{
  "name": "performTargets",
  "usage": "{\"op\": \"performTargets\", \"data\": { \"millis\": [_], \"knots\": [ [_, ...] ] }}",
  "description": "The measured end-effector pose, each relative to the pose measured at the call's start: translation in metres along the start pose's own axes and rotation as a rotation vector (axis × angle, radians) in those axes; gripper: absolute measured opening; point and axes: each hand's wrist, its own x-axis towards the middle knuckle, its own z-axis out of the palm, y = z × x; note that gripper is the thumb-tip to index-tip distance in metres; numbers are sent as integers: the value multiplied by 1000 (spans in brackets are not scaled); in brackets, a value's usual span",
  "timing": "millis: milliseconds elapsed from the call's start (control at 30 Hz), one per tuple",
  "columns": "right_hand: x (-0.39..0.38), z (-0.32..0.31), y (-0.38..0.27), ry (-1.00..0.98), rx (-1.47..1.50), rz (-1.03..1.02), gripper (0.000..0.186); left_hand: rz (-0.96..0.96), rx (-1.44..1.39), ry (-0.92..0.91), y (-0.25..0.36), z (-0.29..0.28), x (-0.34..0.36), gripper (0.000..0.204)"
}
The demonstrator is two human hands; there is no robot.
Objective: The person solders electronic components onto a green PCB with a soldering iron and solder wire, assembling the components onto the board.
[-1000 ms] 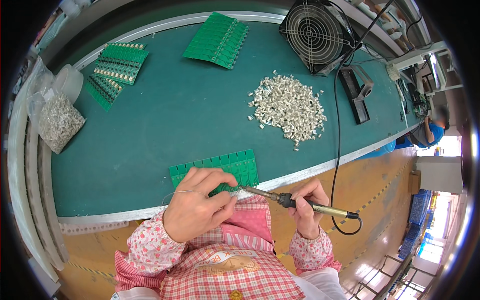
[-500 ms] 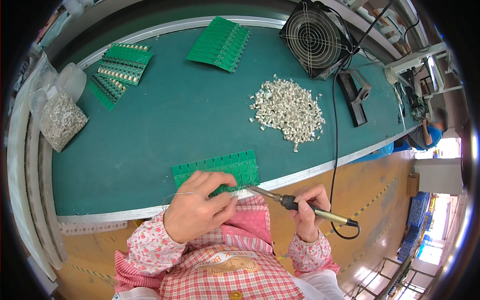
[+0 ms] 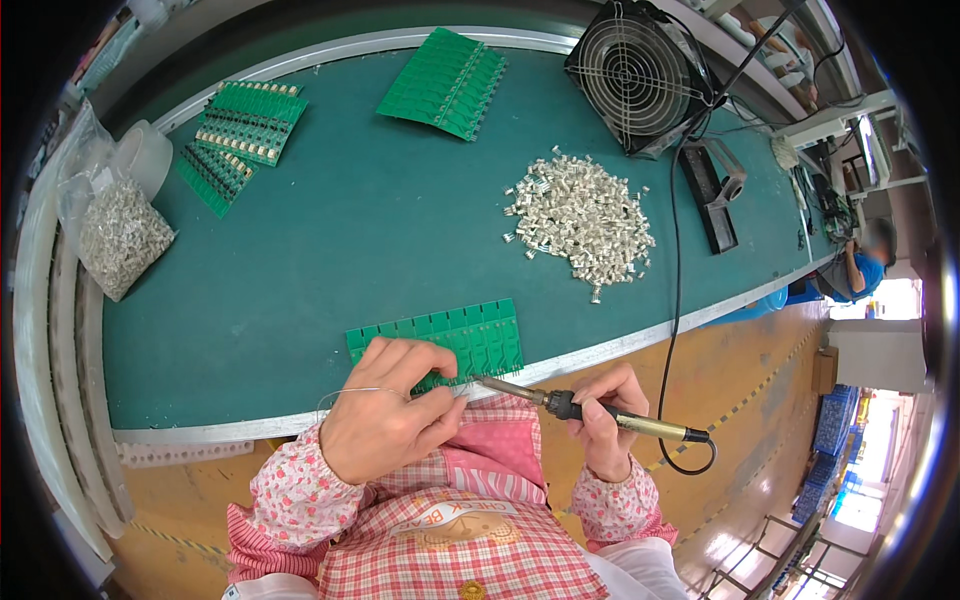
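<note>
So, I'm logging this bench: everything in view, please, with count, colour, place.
workbench: one, green, central
near board: one, green, below centre
far boards: count unclear, green, top
populated boards: at least two, green, upper left
parts bag: one, clear, left
roll: one, whitish, behind parts bag
connectors: uncountable heap, white, centre right
fan: one, black, upper right
holder: one, black, near fan
cord: one, black, right
soldering iron: one, black and gold, right hand
wire: one, silvery, left hand
crates: several, blue, lower right
co-worker: one, blue top, far right
left hand: one, bare, pinching wire
right hand: one, bare, gripping soldering iron
</note>
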Motion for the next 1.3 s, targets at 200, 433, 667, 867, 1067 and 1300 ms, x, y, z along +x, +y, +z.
{"op": "performTargets", "data": {
  "millis": [200, 433, 667, 867, 1067, 1300],
  "knots": [
    [3, 2, -1, -3, 23, 25, 21, -15, 26, -31, 0, 1, 1, 15],
    [5, 8, -6, -4, -77, -7, 24, -18, 32, -33, 0, 1, 1, 14],
    [-1, 2, -9, -29, -69, 13, 15, 18, 24, 40, -2, 5, -3, 22],
    [-1, 7, -14, 25, 82, -28, 20, 10, 69, 4, -4, -7, -9, 15],
    [-1, 8, -5, -7, 11, 14, 22, 28, 93, -7, -7, -5, -11, 12],
    [4, 11, -2, -47, 0, 40, 21, 17, 120, 2, -8, -1, -10, 12]
  ]
}}
